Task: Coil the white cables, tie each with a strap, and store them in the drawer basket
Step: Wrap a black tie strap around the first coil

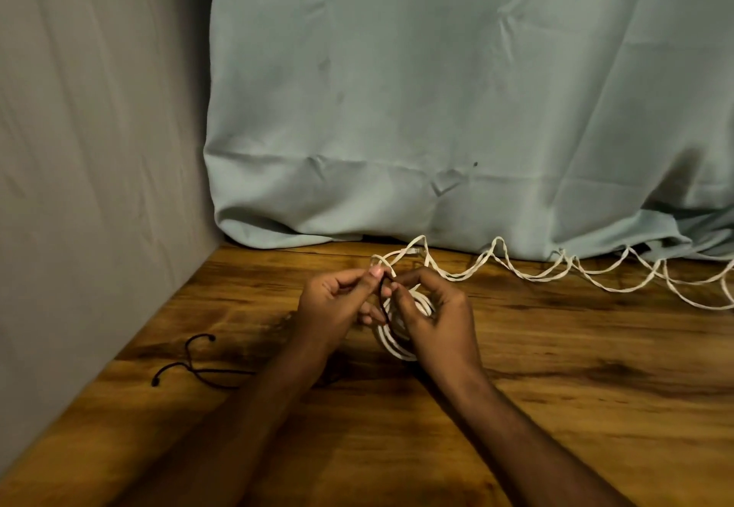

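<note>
A coiled white cable (393,341) sits in the middle of the wooden table (556,407), held between both hands. A dark strap (383,300) runs down across the coil. My left hand (337,302) pinches the strap's upper end between thumb and fingers. My right hand (435,312) curls over the coil's right side, its fingertips pinching the strap near the top. An uncoiled white cable (595,278) lies in wavy loops along the back edge toward the right.
More dark straps (186,365) lie on the table at the left, partly under my left forearm. A pale green cloth (437,109) hangs behind the table, and a grey fabric wall (91,149) closes off the left side.
</note>
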`<state>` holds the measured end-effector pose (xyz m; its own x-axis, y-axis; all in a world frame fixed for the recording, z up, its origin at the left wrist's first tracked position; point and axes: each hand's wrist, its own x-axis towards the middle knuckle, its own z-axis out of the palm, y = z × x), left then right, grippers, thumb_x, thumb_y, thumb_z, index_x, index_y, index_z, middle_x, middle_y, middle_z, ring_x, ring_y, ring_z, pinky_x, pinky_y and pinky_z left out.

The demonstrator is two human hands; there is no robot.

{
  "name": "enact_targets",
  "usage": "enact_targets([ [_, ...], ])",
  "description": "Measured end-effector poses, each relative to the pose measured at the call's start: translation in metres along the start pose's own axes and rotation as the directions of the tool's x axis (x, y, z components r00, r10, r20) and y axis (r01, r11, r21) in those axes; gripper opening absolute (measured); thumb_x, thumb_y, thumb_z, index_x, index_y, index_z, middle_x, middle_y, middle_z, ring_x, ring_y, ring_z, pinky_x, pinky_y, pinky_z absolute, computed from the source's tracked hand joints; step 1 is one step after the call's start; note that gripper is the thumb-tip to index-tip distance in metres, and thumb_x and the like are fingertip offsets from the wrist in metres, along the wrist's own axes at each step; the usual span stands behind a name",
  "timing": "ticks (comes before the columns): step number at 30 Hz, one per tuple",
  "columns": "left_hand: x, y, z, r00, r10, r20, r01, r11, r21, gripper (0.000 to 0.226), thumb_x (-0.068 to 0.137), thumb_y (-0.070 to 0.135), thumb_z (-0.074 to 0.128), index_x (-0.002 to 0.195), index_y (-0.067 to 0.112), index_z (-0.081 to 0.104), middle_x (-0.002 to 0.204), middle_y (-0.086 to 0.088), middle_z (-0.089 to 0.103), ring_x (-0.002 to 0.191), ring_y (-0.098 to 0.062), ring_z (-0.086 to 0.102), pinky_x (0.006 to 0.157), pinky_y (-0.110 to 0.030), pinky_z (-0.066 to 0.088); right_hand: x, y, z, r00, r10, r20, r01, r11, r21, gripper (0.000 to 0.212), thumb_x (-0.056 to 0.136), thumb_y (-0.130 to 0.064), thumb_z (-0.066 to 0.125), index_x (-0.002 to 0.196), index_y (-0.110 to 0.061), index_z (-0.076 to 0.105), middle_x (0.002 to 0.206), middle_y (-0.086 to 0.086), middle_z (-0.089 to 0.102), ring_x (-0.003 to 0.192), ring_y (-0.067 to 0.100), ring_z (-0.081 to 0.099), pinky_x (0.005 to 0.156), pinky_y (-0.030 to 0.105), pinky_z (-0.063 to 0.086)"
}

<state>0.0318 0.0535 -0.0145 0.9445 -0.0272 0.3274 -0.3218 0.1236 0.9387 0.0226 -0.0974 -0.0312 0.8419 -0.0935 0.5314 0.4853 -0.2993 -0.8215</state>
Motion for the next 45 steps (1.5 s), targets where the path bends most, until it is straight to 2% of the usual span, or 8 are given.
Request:
enact_targets([
  [5,0.004,-0.005,-0.005,0.992,0.125,-0.029,-0.118,0.979,0.168,0.01,0.086,0.015,0.074,0.093,0.022,0.077,0.079,-0.003,0.077,0.065,-0.019,0.071,0.068,-0.039,0.06,-0.002,-0.006,0.003,1.0,0.019,0.018,-0.021,0.992,0.123,0.012,0.1,-0.013,0.069,0.094,-0.021,0.076,0.091,0.0,0.079,0.085,0.022,0.076,0.072,0.042,0.062],
  [12,0.007,-0.001,-0.008,0.889,0.457,0.04,-0.424,0.786,0.449,0.009,0.083,0.007,0.078,0.092,0.009,0.075,0.095,0.001,0.069,0.088,-0.009,0.067,0.071,-0.014,0.051,0.001,-0.008,0.006,0.992,0.119,0.051,-0.129,0.93,0.345,0.013,0.098,-0.021,0.074,0.11,-0.018,0.08,0.109,0.001,0.081,0.107,0.02,0.076,0.091,0.042,0.062],
  [19,0.006,-0.003,-0.01,0.967,0.233,-0.105,-0.218,0.966,0.139,0.016,0.079,0.002,0.078,0.086,0.016,0.077,0.089,-0.002,0.076,0.08,-0.009,0.073,0.07,-0.02,0.057,0.001,-0.01,0.005,0.983,0.123,0.135,-0.159,0.94,0.303,0.021,0.091,-0.022,0.08,0.112,-0.019,0.081,0.109,-0.004,0.081,0.11,0.014,0.075,0.091,0.033,0.061],
  [26,0.003,0.006,-0.006,0.9,0.428,-0.081,-0.406,0.892,0.2,0.015,0.08,0.0,0.077,0.093,0.008,0.077,0.09,-0.003,0.071,0.085,-0.006,0.069,0.075,-0.019,0.054,0.003,-0.01,0.004,0.979,0.138,0.148,-0.181,0.926,0.332,0.024,0.091,-0.034,0.079,0.113,-0.026,0.08,0.114,-0.001,0.08,0.111,0.02,0.075,0.084,0.046,0.065],
  [30,0.005,0.002,-0.006,0.918,0.389,-0.076,-0.366,0.906,0.213,0.016,0.079,0.007,0.078,0.094,0.013,0.077,0.093,-0.001,0.073,0.087,-0.006,0.07,0.076,-0.023,0.056,0.002,-0.008,0.004,0.981,0.13,0.146,-0.179,0.9,0.398,0.024,0.09,-0.027,0.08,0.114,-0.024,0.08,0.115,0.0,0.08,0.109,0.02,0.076,0.081,0.036,0.064],
  [33,0.007,-0.001,-0.008,0.942,0.328,-0.072,-0.312,0.934,0.174,0.018,0.078,0.014,0.076,0.096,0.011,0.077,0.096,-0.003,0.073,0.089,-0.006,0.071,0.077,-0.019,0.054,0.002,-0.01,0.005,0.956,0.209,0.207,-0.285,0.833,0.474,0.025,0.083,-0.031,0.081,0.106,-0.02,0.082,0.103,0.004,0.082,0.091,0.022,0.076,0.08,0.041,0.061],
  [37,0.006,-0.001,-0.004,0.966,0.241,-0.092,-0.235,0.969,0.074,0.022,0.081,-0.004,0.072,0.097,0.01,0.075,0.094,-0.004,0.071,0.085,-0.002,0.07,0.076,-0.014,0.053,0.003,-0.014,0.004,0.919,0.247,0.307,-0.381,0.755,0.534,0.021,0.092,-0.019,0.073,0.107,-0.004,0.073,0.054,-0.01,0.062,0.04,0.0,0.049,0.042,0.016,0.041],
  [45,0.004,0.011,-0.003,0.946,0.224,-0.234,-0.243,0.969,-0.053,0.015,0.077,0.013,0.075,0.092,0.011,0.076,0.099,-0.01,0.075,0.091,-0.011,0.071,0.08,-0.021,0.054,0.006,-0.007,0.004,0.911,0.284,0.299,-0.406,0.74,0.536,0.011,0.093,-0.018,0.073,0.103,-0.012,0.072,0.051,-0.01,0.051,0.039,0.004,0.029,0.04,0.021,0.02],
])
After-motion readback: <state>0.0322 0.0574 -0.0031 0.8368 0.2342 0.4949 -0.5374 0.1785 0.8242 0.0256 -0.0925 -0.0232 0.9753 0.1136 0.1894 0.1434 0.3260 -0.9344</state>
